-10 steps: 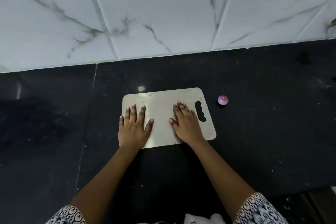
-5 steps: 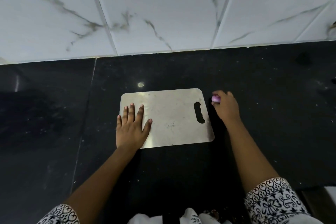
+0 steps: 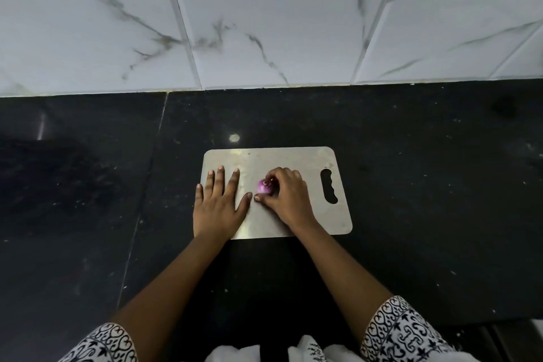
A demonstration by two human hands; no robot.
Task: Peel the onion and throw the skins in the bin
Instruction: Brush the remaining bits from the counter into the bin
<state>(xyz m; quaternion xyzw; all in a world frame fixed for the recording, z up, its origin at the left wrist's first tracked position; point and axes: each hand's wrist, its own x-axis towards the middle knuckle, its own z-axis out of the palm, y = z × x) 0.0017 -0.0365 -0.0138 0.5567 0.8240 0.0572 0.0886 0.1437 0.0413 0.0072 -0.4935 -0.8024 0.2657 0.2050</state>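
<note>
Onion is being gripped on the cutting board by the right hand, the left hand being held flat beside it, peeling seemingly being begun, with a pinch of skin needed next

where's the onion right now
In the head view, the onion is near the middle of the cutting board, gripped by the right hand, just right of the flat left hand.

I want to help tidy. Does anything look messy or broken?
Nothing much. The small purple onion sits whole on the silvery cutting board, held by the right hand; the left hand lies flat. Only pale specks dot the black countertop.
</note>
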